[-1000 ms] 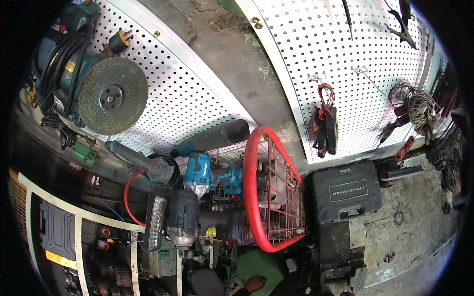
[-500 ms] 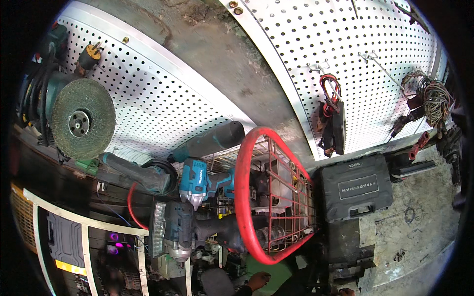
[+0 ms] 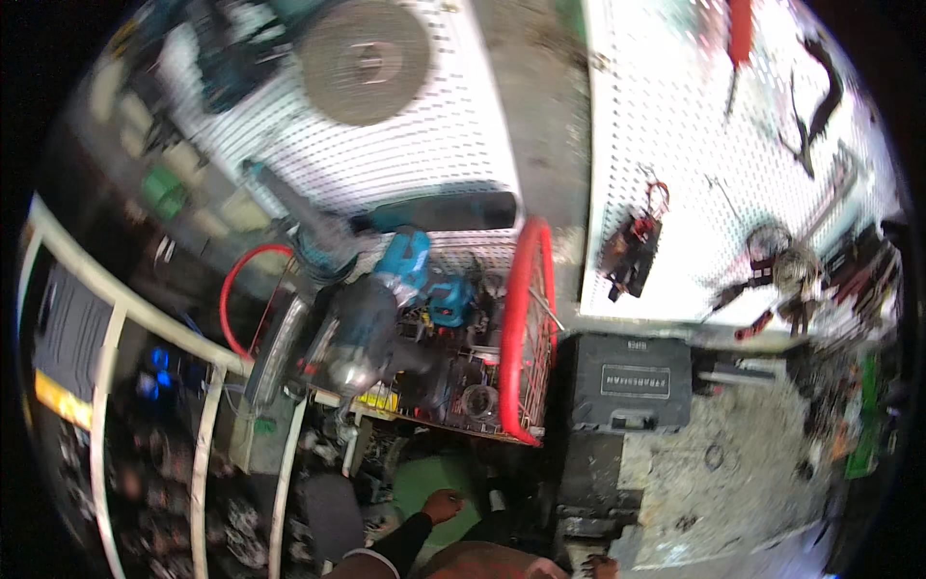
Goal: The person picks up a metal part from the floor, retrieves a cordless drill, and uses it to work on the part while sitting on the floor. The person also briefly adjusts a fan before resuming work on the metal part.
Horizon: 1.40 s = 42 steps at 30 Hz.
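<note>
My left hand (image 3: 444,505), at the end of a dark sleeve with a pale band, is low in the picture over a green surface (image 3: 424,478). Its fingers look bent, but blur hides whether they hold anything. At the lower edge my right hand (image 3: 603,566) shows only in part, beside dark metal pieces (image 3: 603,511); its fingers cannot be made out. Ahead of both hands is a red-rimmed wire basket (image 3: 526,333) containing power tools, among them a teal and black impact driver (image 3: 405,261). A larger dark power tool (image 3: 352,333) lies across its left side.
A black tool case (image 3: 632,381) lies on the worn bench (image 3: 733,482) at the right. White pegboards (image 3: 666,116) carry red and black cables (image 3: 637,241) and an angle grinder's disc (image 3: 365,63). Metal shelving (image 3: 108,367) stands at the left.
The whole view has swung and tilted, with blur; the grinder disc and basket sit higher, and more of the right pegboard shows. Both hands and the left forearm show more fully.
</note>
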Tool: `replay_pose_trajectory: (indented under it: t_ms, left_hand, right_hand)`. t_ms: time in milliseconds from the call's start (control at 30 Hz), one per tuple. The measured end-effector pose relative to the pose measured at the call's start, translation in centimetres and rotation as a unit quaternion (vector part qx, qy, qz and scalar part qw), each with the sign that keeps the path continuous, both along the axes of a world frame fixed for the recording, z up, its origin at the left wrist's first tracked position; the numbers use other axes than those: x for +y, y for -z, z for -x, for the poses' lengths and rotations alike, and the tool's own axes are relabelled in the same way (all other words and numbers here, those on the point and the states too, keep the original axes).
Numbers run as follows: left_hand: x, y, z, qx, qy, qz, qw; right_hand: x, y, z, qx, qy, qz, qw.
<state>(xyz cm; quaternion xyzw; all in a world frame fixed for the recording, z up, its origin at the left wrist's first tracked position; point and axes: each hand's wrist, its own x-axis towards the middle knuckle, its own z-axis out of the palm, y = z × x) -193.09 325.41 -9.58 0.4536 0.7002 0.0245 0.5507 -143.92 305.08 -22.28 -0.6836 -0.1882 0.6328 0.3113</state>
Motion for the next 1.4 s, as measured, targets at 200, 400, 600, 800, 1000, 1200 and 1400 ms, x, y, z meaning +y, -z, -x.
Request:
replay_pose_trajectory:
  t_ms: [200, 400, 600, 800, 1000, 1200, 1400]
  left_hand:
    - [-2.7, 0.8, -2.3, 0.078, -0.027, -0.039, 0.996]
    - [-6.3, -1.3, -4.8, 0.046, -0.043, -0.058, 0.996]
    - [-1.9, -16.3, -6.9, -0.239, -0.078, -0.116, 0.961]
    - [8.6, -47.6, -5.7, -0.276, -0.005, -0.545, 0.792]
    - [16.9, -71.6, -9.2, -0.141, 0.008, -0.849, 0.510]
    - [29.8, -84.9, -8.1, 0.087, -0.132, -0.912, 0.379]
    - [37.7, -92.6, -9.0, 0.197, -0.188, -0.829, 0.488]
  right_hand:
    - [2.2, -5.4, -3.9, -0.002, -0.070, 0.034, 0.997]
    - [2.8, -7.3, -7.8, -0.062, -0.088, 0.082, 0.991]
    - [6.8, -9.8, -8.6, -0.010, -0.147, -0.063, 0.987]
    - [22.1, -33.5, -0.8, -0.145, -0.273, -0.296, 0.903]
    - [30.8, -65.9, 8.7, -0.212, -0.223, -0.673, 0.673]
    - [31.2, -73.0, 12.2, -0.213, -0.251, -0.705, 0.628]
    - [32.1, -66.6, 10.3, -0.209, -0.210, -0.523, 0.799]
